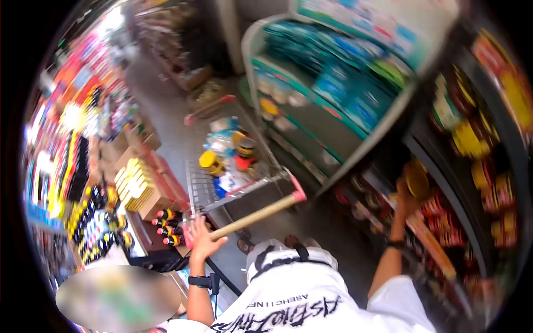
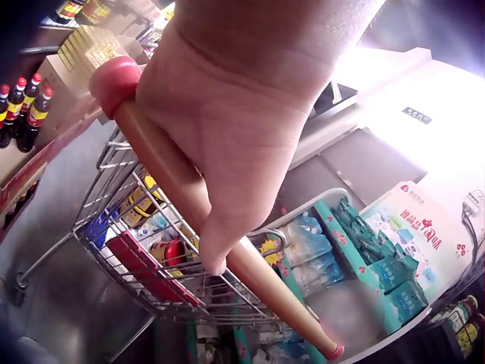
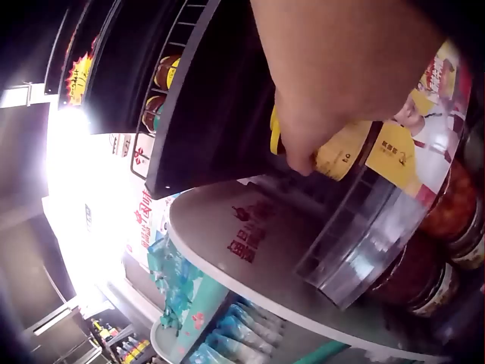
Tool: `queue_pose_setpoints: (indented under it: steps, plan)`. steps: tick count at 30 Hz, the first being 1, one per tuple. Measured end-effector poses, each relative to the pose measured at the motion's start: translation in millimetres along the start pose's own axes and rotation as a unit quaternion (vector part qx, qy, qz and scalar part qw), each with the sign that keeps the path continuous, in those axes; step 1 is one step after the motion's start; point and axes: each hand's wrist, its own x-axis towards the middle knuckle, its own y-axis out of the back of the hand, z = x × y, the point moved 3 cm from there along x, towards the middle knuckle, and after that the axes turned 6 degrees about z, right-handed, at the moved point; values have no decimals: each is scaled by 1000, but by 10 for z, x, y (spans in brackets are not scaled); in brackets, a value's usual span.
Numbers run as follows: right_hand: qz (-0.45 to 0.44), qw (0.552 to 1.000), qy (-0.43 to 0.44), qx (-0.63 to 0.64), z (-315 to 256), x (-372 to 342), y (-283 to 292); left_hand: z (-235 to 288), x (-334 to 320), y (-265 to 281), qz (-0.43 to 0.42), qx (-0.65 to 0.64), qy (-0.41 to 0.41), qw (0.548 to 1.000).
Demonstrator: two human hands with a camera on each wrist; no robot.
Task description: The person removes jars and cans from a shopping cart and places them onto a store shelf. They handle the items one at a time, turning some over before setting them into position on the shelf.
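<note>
My left hand (image 1: 204,238) rests on the pale cart handle (image 1: 255,215) near its left end, fingers fairly straight and thumb apart. In the left wrist view, the palm and thumb of this hand (image 2: 220,144) lie over the handle (image 2: 280,292); the other fingers are hidden. At the right-hand shelf, my right hand (image 1: 407,201) grips a yellow jar (image 1: 417,178). The right wrist view shows that hand (image 3: 341,68) around the yellow-labelled jar (image 3: 342,152), beside a dark shelf (image 3: 216,98); most of its fingers are out of sight.
The wire cart (image 1: 202,186) holds a yellow-lidded jar (image 1: 210,161) and several packages. Beyond it stands a white-and-green display (image 1: 311,105) of blue packets. Dark bottles (image 1: 169,227) and cartons line the left. Jars (image 3: 451,205) sit below a clear shelf edge (image 3: 364,243).
</note>
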Motion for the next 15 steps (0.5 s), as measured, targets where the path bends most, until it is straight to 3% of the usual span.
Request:
queue_pose_setpoints:
  steps: [3, 6, 15]
  plan:
    - [-13, 997, 71, -6, -236, -52, -111, -192, 27, -187, 11, -60, -15, 998]
    - [-5, 990, 142, -2, -604, -177, -231, -136, 11, -77, 12, -10, 14, 1000]
    - [-42, 977, 208, 6, -1477, -839, -361, -106, -68, -13, -4, -24, 14, 1000]
